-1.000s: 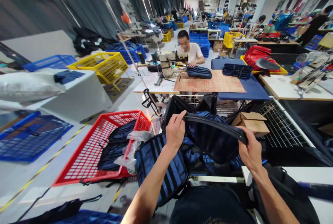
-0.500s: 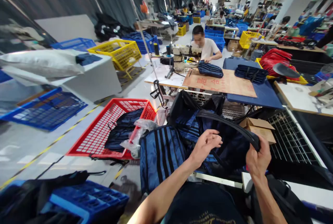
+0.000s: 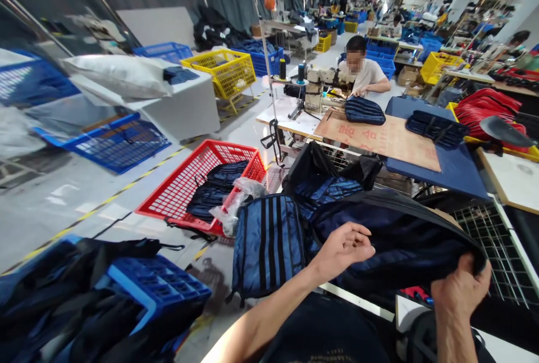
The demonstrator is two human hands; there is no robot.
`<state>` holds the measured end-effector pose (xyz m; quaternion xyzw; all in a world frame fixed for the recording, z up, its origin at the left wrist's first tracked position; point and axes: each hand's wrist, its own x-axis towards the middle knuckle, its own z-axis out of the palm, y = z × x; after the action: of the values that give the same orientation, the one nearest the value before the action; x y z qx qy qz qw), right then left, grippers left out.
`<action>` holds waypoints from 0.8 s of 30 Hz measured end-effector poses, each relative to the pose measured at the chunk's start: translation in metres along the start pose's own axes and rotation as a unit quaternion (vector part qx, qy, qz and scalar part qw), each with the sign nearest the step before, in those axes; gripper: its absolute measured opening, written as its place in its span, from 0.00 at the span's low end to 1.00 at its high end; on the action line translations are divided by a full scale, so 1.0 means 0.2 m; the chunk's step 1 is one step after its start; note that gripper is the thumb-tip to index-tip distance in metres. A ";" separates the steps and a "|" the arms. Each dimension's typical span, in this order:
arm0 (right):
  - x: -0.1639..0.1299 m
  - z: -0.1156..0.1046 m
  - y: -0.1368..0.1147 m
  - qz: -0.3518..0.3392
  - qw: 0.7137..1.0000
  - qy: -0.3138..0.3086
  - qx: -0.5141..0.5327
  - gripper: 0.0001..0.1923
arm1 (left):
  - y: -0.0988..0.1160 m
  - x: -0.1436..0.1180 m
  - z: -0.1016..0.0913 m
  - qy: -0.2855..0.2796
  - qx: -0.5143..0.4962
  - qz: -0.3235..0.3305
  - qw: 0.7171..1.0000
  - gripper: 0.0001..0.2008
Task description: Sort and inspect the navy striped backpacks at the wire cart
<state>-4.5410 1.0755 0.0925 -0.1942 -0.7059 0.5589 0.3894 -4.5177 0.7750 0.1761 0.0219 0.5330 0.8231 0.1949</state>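
Note:
A dark navy bag piece (image 3: 400,236) with a black bound edge lies stretched in front of me. My right hand (image 3: 461,290) grips its lower right edge, fingers curled over the cloth. My left hand (image 3: 345,250) rests on its left side, fingers half bent and touching the fabric. Under and behind it lies a heap of blue striped bags (image 3: 269,242), one hanging down towards the floor.
A red crate (image 3: 185,189) holding dark bags stands on the floor to the left. At the lower left a blue crate (image 3: 155,284) carries black cloth. Ahead, a person sits at a sewing machine (image 3: 315,85) behind a cardboard-topped table (image 3: 383,141). A wire rack (image 3: 484,228) is at right.
My view has swung left and down. My left hand left the bound edge and came down onto the fabric. My right hand has dropped lower and to the right, pulling the piece flatter.

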 end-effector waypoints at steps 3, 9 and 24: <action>-0.03 0.07 -0.17 0.005 0.996 0.088 -0.005 0.16 | 0.01 -0.03 0.08 -0.034 0.072 0.019 0.997 0.30; -0.26 0.22 -0.44 -0.177 0.968 -0.156 -0.083 0.15 | 0.07 0.01 0.24 0.002 0.129 0.083 0.988 0.31; -0.47 0.10 -0.14 -0.185 0.896 -0.369 -0.162 0.17 | 0.38 0.29 -0.07 0.280 -0.114 0.150 0.941 0.24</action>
<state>-4.4936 0.9879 0.0855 0.0999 -0.9029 0.3859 0.1607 -4.5969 0.7557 0.2268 -0.1520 0.4589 0.8710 -0.0872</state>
